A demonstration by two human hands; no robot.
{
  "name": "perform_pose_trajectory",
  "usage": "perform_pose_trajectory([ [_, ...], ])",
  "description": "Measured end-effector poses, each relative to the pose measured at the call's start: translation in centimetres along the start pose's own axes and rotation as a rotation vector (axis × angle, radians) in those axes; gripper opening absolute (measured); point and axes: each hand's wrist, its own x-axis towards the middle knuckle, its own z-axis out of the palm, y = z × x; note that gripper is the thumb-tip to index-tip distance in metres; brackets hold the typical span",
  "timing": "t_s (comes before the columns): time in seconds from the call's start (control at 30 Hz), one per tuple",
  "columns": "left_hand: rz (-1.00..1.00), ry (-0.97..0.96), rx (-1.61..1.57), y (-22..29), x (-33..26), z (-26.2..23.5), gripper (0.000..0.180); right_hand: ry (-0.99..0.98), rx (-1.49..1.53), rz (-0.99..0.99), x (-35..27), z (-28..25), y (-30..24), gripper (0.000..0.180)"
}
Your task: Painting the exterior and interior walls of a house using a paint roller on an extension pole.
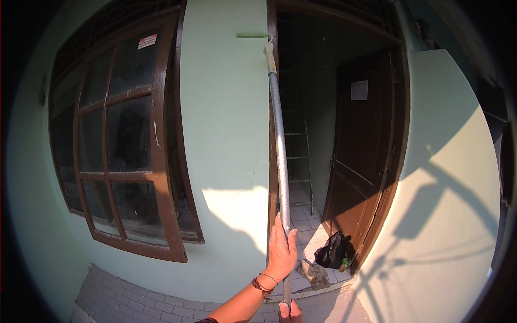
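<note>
- Pale green paint covers the wall (226, 134) in front of me, and it looks fairly even between the window and the doorway; I see no bare patches on that strip, though the low part beside the sunlit patch is in shadow and hard to judge.
- My left hand (281, 250) is wrapped around the long metal pole (280, 156), fingers curled shut on it, thumb side up, with a beaded bracelet at the wrist.
- My right hand (291, 312) shows only as fingertips at the bottom edge, closed on the pole's lower end, just below the left.
- The pole runs nearly upright, from my hands to high on the wall, right beside the brown door frame (273, 107).
- At its top sits the paint roller (252, 35), lying crosswise and touching the wall just left of the frame, well above the window's middle.
- By my reckoning the work is far along on this strip: the roller is up at the upper reach, so what is left seems to be the top band and the edge along the frame.
- To the left stands a brown window frame (161, 151) with dark panes.
- Through the open doorway I see a ladder (299, 161), a brown door (361, 151), and a black bag (331, 250) on the tiled floor (307, 226).
</note>
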Motion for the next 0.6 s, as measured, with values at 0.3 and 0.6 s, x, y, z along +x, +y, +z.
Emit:
perform_pose_trajectory([
  [0.3,0.010,0.032,-0.012,4.8,9.9,-1.2,0.055,0.029,-0.083,-0.069,6.5,-0.4,-10.0,0.032],
  [0.6,0.038,0.079,0.036,4.4,9.0,-1.8,0.055,-0.037,-0.081,-0.021,5.9,0.2,-11.5,0.038],
])
